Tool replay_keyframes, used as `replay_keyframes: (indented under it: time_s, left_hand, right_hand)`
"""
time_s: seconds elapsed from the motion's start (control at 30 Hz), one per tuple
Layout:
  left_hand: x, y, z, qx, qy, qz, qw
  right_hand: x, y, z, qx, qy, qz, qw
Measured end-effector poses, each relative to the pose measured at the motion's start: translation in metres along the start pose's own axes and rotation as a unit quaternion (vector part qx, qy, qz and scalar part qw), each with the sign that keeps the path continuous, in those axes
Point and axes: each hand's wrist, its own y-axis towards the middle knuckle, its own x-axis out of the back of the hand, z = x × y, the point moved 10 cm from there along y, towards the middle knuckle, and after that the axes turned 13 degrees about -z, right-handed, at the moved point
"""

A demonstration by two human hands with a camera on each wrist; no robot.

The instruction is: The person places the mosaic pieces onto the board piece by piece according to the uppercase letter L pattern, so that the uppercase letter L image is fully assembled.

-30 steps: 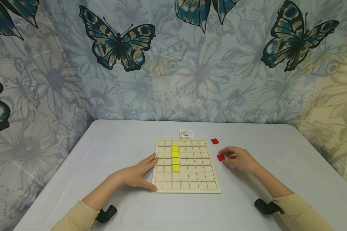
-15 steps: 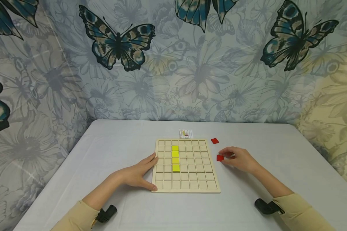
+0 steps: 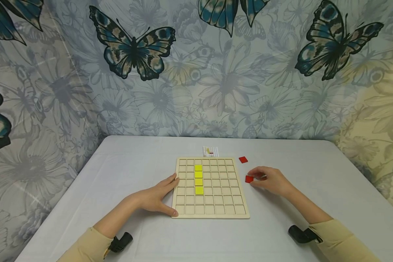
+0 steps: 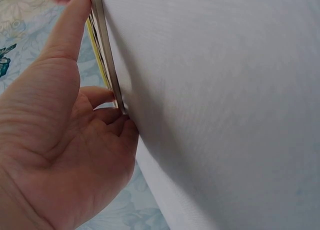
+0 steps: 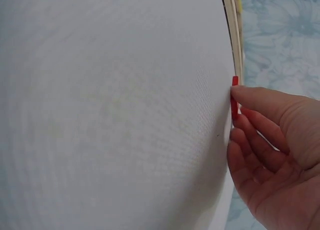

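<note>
White-covered table (image 3: pixel 144 160), butterfly-print backdrop (image 3: pixel 229 91) beyond. Pale grid board (image 3: pixel 218 200) mid-table. Left hand (image 3: pixel 154 198) spread, thumb and fingertips against board's left edge. Right hand (image 3: pixel 271 180), right of board, pinches near red tile (image 3: pixel 248 179) between thumb and fingers. Small grid-printed card (image 3: pixel 210 151) just beyond board's far edge. Far red tile (image 3: pixel 243 159) near far-right corner. Four yellow tiles (image 3: pixel 199 182), third column from left.

Bare left hand (image 3: pixel 153 198) spread, bare right hand (image 3: pixel 272 180) in a pinch.
Left thumb (image 3: pixel 167 210) stands well apart from the left fingers (image 3: pixel 169 181); right thumb (image 5: pixel 261 99) opposes bent right fingers (image 5: pixel 256 140). Left forearm (image 3: pixel 115 215) and right forearm (image 3: pixel 307 206) slant inward.
</note>
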Motion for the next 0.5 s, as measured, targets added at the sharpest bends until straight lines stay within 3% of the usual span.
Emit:
replay_keyframes:
  time_s: [0.5]
  left_hand:
    - [0.0002,-0.0002,-0.0001,0.000,-0.001,0.000,1.0000]
  right_hand:
    - [0.0025,0.0009,0.0011,0.012,-0.011,-0.019,0.9997]
